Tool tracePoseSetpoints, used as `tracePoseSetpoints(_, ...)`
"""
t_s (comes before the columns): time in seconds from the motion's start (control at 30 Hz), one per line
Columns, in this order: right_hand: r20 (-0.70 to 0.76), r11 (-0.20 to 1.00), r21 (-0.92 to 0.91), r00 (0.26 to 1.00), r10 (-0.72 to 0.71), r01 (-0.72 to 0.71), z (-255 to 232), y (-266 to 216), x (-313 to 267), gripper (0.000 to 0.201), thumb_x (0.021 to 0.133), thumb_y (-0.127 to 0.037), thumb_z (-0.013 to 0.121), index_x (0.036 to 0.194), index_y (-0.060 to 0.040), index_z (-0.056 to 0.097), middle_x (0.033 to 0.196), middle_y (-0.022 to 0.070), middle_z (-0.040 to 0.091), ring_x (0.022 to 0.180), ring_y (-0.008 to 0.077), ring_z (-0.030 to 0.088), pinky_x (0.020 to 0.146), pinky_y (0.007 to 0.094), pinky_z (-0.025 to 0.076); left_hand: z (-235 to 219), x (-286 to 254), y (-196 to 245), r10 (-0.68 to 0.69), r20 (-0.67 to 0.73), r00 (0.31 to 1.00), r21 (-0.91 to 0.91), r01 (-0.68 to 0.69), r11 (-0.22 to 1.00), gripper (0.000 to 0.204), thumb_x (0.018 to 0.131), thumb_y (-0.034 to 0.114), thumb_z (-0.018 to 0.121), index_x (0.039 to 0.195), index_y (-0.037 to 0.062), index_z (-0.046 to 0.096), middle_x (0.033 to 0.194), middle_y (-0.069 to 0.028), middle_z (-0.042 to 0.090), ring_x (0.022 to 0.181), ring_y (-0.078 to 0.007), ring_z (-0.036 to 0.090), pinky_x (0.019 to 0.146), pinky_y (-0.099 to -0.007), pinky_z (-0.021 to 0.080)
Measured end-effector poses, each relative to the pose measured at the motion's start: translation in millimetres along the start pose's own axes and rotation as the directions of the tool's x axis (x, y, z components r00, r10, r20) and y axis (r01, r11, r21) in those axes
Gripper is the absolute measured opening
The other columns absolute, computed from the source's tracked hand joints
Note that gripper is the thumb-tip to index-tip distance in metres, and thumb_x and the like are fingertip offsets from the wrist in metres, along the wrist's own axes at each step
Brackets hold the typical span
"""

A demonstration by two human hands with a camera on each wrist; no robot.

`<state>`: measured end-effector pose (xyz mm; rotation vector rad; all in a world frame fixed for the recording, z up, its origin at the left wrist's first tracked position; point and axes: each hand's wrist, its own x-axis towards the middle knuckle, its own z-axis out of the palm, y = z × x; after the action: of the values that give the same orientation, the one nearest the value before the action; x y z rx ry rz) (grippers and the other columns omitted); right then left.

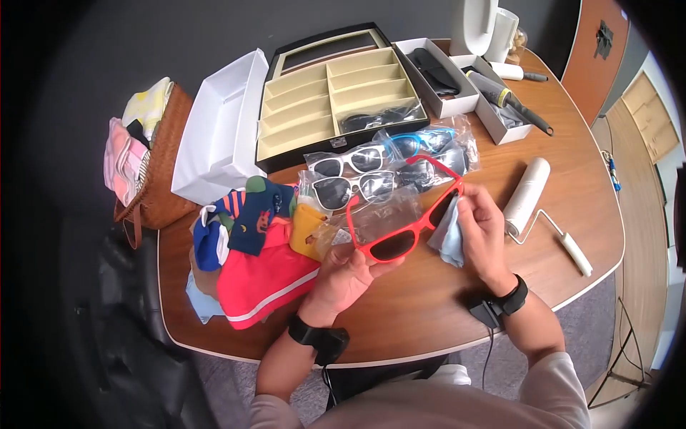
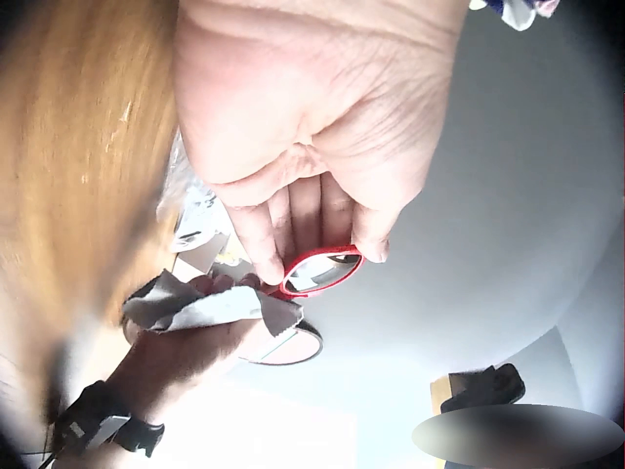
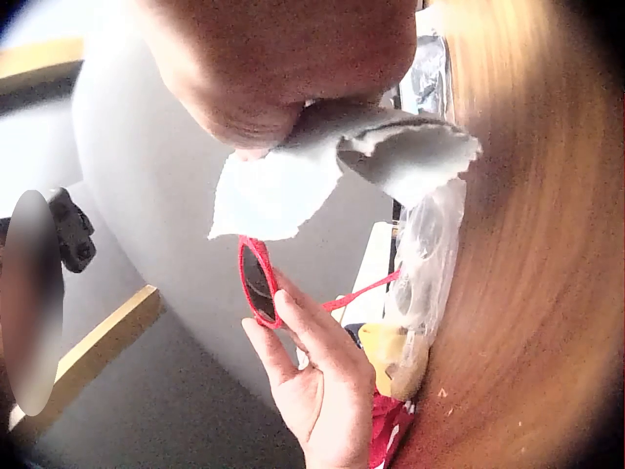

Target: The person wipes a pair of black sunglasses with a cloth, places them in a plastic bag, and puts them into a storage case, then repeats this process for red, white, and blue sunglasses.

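Red-framed sunglasses (image 1: 363,248) with dark lenses are held up above the table between both hands, temples unfolded and pointing away. My left hand (image 1: 344,280) pinches the rim of the left lens between thumb and fingers, as the left wrist view also shows around the red frame (image 2: 326,253). Bunched in my right hand (image 1: 483,230) is a pale blue cleaning cloth (image 1: 450,239), gripped at the other lens's side. In the right wrist view the cloth (image 3: 278,195) hangs from the fingers and hides part of the frame.
Bagged sunglasses (image 1: 334,191) lie beyond the hands, before a compartmented display case (image 1: 300,107). Folded clothes (image 1: 264,279) and socks are piled left, near a white box (image 1: 221,129) and a wicker basket (image 1: 168,164). A lint roller (image 1: 529,193) lies right; grey boxes (image 1: 457,106) stand behind.
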<state>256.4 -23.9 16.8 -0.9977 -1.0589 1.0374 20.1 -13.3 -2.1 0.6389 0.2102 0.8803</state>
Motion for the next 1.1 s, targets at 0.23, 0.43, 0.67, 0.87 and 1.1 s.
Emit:
tracePoseSetpoints(0.23, 0.002, 0.997, 0.014, 0.997, 0.077, -0.077, -4.3, 6.9, -2.3, 0.020, 0.103, -0.018, 0.050, 0.107, -0.0008, 0.059, 0.087, -0.0018, 0.060, 0.080, 0.0012, 0.053, 0.067, 0.0187, 0.044, 3.1, -0.7, -3.0, -0.017, 0.021, 1.000, 0.117, 0.014, 0.993, 0.046, 0.092, 0.032, 0.065, 0.130, 0.0075, 0.058, 0.141, -0.0135, 0.052, 0.131, -0.0324, 0.049, 0.108, -0.0508, 0.042)
tracePoseSetpoints(0.43, 0.157, 0.963, 0.176, 0.972, 0.176, -0.203, 5.9, 2.5, -6.6, 0.051, 0.091, -0.014, 0.070, 0.131, -0.0005, 0.041, 0.102, 0.0049, 0.060, 0.082, 0.0076, 0.060, 0.070, 0.0220, 0.050, 12.6, 0.3, -4.3, 0.005, 0.060, 0.998, 0.235, -0.019, 0.972, 0.048, 0.093, 0.028, 0.064, 0.133, 0.0029, 0.055, 0.143, -0.0136, 0.049, 0.132, -0.0315, 0.048, 0.110, -0.0491, 0.039)
tracePoseSetpoints(0.67, 0.261, 0.888, 0.261, 0.913, 0.314, -0.379, 14.6, 7.8, -12.5, 0.082, 0.084, -0.017, 0.078, 0.145, 0.0000, 0.026, 0.109, 0.0095, 0.061, 0.092, 0.0130, 0.063, 0.078, 0.0280, 0.053, 5.9, -6.5, -13.2, 0.079, -0.031, 0.996, 0.505, -0.052, 0.861, 0.039, 0.095, 0.026, 0.064, 0.124, -0.0003, 0.062, 0.121, -0.0081, 0.062, 0.110, -0.0154, 0.055, 0.094, -0.0332, 0.044)
tracePoseSetpoints(0.87, 0.392, 0.968, -0.103, 0.885, 0.252, -0.230, 24.0, 9.1, -22.3, 0.082, 0.076, -0.020, 0.086, 0.139, 0.0006, 0.038, 0.110, 0.0066, 0.064, 0.097, 0.0097, 0.060, 0.083, 0.0266, 0.051, -4.4, -17.2, -26.6, 0.053, -0.111, 0.992, 0.551, 0.017, 0.835, 0.030, 0.095, 0.017, 0.064, 0.120, -0.0005, 0.065, 0.107, -0.0042, 0.069, 0.095, -0.0075, 0.059, 0.081, -0.0222, 0.047)
tracePoseSetpoints(1.1, 0.365, 0.952, -0.072, 0.880, 0.303, -0.297, 22.8, 3.7, -23.1, 0.038, 0.078, -0.017, 0.083, 0.107, 0.0006, 0.066, 0.095, 0.0028, 0.068, 0.089, 0.0080, 0.061, 0.078, 0.0253, 0.051, 9.2, -12.6, -24.3, 0.053, -0.109, 0.993, 0.468, 0.004, 0.884, 0.034, 0.090, 0.006, 0.069, 0.123, -0.0014, 0.063, 0.113, -0.0073, 0.068, 0.104, -0.0128, 0.062, 0.089, -0.0251, 0.050)
